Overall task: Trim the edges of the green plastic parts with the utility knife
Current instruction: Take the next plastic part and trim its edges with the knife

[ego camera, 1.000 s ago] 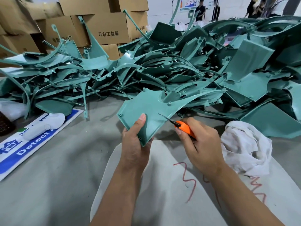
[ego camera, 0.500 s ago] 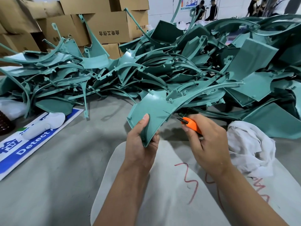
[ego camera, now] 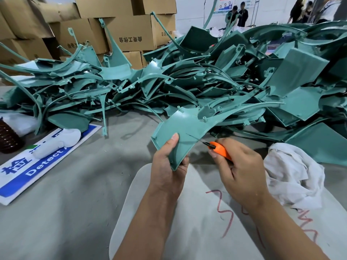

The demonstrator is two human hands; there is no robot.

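My left hand grips the lower corner of a curved green plastic part, thumb on its near face, holding it up above the table. My right hand holds an orange utility knife. The thin blade points left and touches the part's right-hand edge just beside my left thumb. A large heap of green plastic parts covers the back of the table.
A white cloth lies bunched at the right. A pale sheet with red scribbles lies under my arms. A blue and white sign with a white object on it sits left, by a dark ribbed thing. Cardboard boxes stand behind.
The green part has shifted right and been turned a little in my left hand. The knife blade has come in from beside the part to its edge.
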